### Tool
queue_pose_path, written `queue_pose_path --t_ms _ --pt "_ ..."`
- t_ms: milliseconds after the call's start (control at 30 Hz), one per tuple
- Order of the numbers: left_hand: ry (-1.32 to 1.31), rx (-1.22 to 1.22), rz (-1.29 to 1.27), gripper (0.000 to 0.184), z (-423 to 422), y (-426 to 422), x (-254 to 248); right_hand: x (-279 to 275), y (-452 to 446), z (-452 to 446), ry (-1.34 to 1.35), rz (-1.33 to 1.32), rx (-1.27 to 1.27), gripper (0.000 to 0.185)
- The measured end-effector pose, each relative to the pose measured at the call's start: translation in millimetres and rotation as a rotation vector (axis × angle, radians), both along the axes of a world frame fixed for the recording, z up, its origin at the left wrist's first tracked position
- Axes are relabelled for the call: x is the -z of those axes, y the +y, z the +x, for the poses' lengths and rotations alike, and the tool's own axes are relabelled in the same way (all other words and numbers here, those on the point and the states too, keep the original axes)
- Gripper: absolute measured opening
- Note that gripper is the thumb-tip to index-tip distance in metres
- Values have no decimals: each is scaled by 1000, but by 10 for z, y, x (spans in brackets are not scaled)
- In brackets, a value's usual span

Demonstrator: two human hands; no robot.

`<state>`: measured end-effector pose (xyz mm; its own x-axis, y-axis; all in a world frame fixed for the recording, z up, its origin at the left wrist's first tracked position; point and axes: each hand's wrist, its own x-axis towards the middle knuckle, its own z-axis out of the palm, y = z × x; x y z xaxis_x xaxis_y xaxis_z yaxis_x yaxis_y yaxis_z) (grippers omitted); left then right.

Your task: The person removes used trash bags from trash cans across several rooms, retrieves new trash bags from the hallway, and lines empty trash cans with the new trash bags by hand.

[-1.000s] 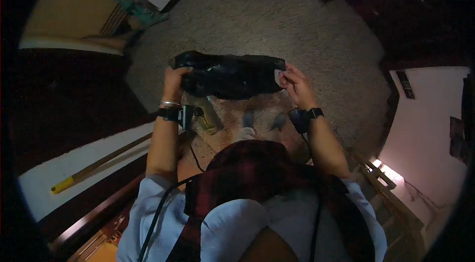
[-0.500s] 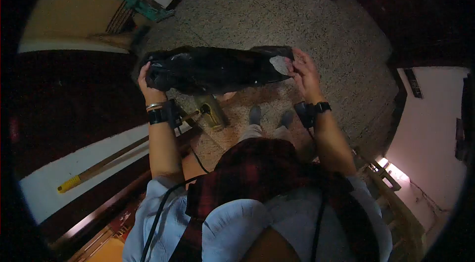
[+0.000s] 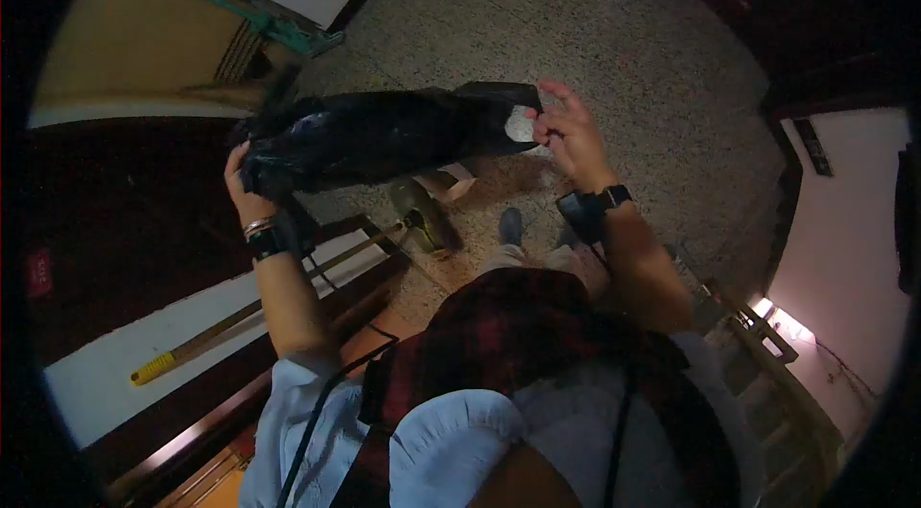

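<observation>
A black plastic bag (image 3: 384, 136) is stretched sideways between my two hands above the floor. My left hand (image 3: 240, 172) grips its left end, with the fingers partly hidden by the plastic. At the right end, my right hand (image 3: 561, 129) pinches the bag beside an opening through which the pale floor shows. Below the bag, a broom (image 3: 430, 220) with a yellow-gripped wooden handle leans near my left forearm. Something pale (image 3: 453, 184) shows on the floor just under the bag's lower edge.
My feet stand on the speckled floor (image 3: 662, 105). A dark door (image 3: 106, 220) is at the left, with a green frame piece (image 3: 278, 28) at upper left. Stairs and a railing (image 3: 767, 335) lie at lower right, beside a pale wall (image 3: 844, 220).
My left hand has moved left and slightly down, drawing the bag out longer. My right hand shifted outward, then back a little left. More of the broom and the pale item shows.
</observation>
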<state>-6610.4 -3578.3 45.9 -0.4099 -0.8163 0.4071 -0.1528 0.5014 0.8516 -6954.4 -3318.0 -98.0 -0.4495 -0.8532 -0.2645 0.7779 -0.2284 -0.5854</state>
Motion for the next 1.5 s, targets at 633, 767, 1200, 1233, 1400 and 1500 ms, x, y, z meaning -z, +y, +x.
queue_pose_path --t_ms 633,767,1200,1233,1400,1500 --pt "-208 -597 215 15 -569 466 945 -684 -458 617 260 -223 -385 55" --pt "-416 -83 308 33 -1318 1270 1425 -684 -529 818 442 -122 -450 54" --pt "-87 695 1254 52 -1749 1485 2135 239 1120 -788 349 701 45 30" --pt "71 653 1264 49 -1696 1556 2060 205 1400 -930 342 715 59 30" --pt "307 472 1274 45 -1615 1668 1852 486 1909 -991 271 802 458 30" --pt "169 626 1314 48 -1626 1609 1886 1044 1737 -938 272 737 241 29"
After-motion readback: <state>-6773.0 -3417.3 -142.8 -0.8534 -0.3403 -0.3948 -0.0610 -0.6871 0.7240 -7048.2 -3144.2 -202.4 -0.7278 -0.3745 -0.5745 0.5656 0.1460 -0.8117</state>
